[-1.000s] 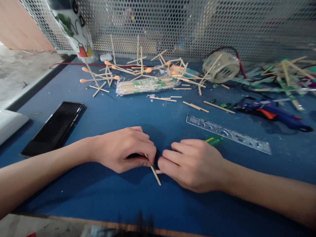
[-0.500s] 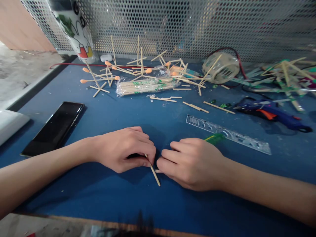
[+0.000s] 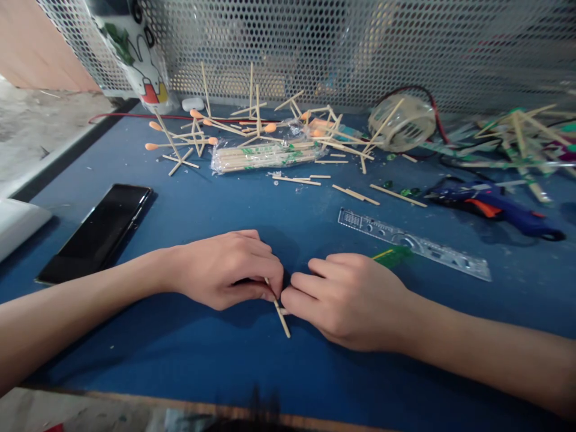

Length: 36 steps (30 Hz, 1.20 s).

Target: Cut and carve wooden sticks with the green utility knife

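Observation:
Between thumb and fingers, my left hand (image 3: 234, 270) pinches a thin wooden stick (image 3: 283, 321) that slants down toward the table's front edge. My right hand (image 3: 346, 300) is closed around a second wooden stick (image 3: 285, 311); only its short tip shows, touching the first stick near its middle or very close to it. The rest of that second stick is hidden under my fingers. Just beyond my right hand lie a clear plastic stencil ruler (image 3: 414, 242) and a small green piece with a yellow strip (image 3: 390, 256).
A black phone (image 3: 96, 234) lies at left. At the back are a bag of sticks (image 3: 265, 156), stick frames with orange-tipped swabs (image 3: 180, 144), and a clear plastic cup (image 3: 402, 123). A blue glue gun (image 3: 499, 207) rests at right. A patterned bottle (image 3: 135, 60) stands against the perforated metal panel (image 3: 288, 48).
My right hand has moved slightly left, bringing its stick's tip up to the stick in my left hand. My left hand has barely moved.

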Available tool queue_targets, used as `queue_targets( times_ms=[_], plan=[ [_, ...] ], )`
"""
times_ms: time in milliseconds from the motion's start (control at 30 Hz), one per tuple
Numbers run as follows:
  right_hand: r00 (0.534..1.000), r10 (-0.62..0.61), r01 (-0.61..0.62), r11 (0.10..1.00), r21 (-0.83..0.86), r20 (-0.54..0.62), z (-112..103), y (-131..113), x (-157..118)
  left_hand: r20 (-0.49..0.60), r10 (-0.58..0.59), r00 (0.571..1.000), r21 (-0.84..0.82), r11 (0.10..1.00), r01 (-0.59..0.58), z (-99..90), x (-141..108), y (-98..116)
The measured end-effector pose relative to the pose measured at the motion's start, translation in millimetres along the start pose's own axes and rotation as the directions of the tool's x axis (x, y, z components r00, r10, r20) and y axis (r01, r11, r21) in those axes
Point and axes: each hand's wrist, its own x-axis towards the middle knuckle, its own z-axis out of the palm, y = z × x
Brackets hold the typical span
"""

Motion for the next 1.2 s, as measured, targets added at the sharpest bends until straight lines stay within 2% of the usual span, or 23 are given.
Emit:
queue_targets(
  times_ms=[200,367,567,733,900,1067,1200],
  plan=[
    [0.997,0.051,-0.050,0.999,-0.019,0.051,-0.9,-4.0,-0.2,-0.014,0.007,1.000,0.002,1.000,-0.007,0.0,0.6,-0.7],
    [1.000,0.013,-0.014,1.000,-0.018,-0.011,1.5,-2.2,0.3,-0.009,0.006,1.000,0.003,1.000,-0.006,-0.1,1.2,-1.1],
    [1.000,-0.003,0.003,1.000,-0.014,-0.017,-0.5,0.6,1.8,-0.023,-0.002,1.000,0.021,1.000,0.003,1.1,1.0,0.0],
    [0.993,0.025,-0.026,1.000,0.001,0.117,-4.0,2.2,2.1,-0.009,-0.022,1.000,0.037,0.999,0.022,1.4,0.1,1.0],
    [0.963,0.019,-0.029,0.999,0.032,0.267,-4.4,3.5,1.8,0.009,-0.029,1.000,0.033,0.999,0.029,0.6,0.2,2.8],
    [0.986,0.007,-0.013,0.999,0.036,0.165,-3.3,3.4,-0.3,0.015,-0.042,0.999,0.029,0.999,0.041,-0.3,0.5,3.2],
    [0.984,0.006,-0.015,0.999,0.048,0.178,-2.9,4.1,-0.7,0.011,-0.043,0.999,0.034,0.998,0.043,-0.5,0.6,3.1]
  ],
)
